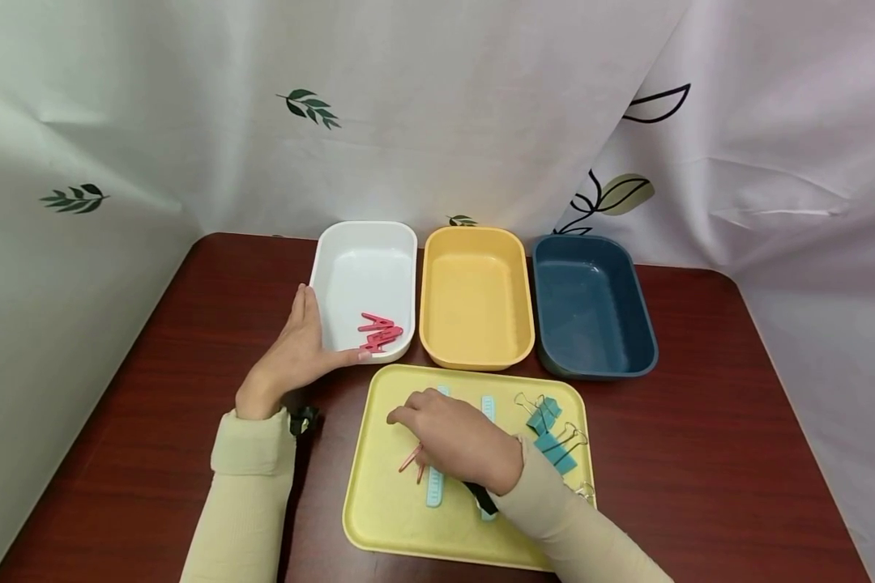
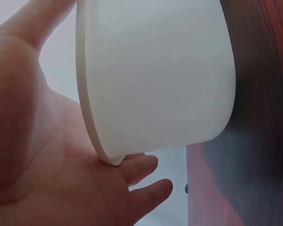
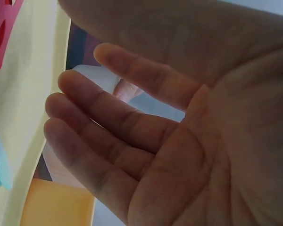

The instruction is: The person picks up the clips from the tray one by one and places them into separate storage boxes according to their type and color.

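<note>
My left hand rests against the near-left corner of the white bin, fingers straight along its left side and thumb across the near rim. Several pink clothespins lie inside that bin. Over the yellow tray, my right hand hovers with loosely bent fingers and nothing in its grasp in the right wrist view. Below it, a pink clothespin lies partly hidden. Long light-blue ridged plastic strips also lie on the tray, partly covered by the hand and wrist.
Teal binder clips with wire handles lie along the tray's right side. Behind the tray stand a yellow bin and a dark blue bin, beside the white one. A patterned white curtain hangs behind the dark red table.
</note>
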Available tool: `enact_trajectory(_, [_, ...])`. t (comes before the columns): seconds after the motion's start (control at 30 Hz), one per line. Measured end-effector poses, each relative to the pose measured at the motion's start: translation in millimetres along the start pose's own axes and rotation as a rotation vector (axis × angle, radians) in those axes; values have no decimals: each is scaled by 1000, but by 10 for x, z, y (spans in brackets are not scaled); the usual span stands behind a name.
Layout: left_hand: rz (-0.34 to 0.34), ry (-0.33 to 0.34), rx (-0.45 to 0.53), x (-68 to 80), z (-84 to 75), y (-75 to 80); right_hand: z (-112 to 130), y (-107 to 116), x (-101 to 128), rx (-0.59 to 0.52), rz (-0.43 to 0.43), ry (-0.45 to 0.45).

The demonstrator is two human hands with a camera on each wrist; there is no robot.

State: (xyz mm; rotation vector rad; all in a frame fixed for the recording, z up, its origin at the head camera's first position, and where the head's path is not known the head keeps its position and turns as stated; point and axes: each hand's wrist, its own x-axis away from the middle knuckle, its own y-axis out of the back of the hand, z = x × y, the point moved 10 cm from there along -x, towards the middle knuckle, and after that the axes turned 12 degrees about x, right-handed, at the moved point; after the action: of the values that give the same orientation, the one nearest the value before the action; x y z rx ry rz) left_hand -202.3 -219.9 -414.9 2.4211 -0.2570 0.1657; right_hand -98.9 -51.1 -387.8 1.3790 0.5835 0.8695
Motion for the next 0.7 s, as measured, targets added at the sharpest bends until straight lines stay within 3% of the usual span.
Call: enact_trajectory(0.7, [2, 4, 3, 9, 0, -2, 18, -246, -74, 18, 80, 15])
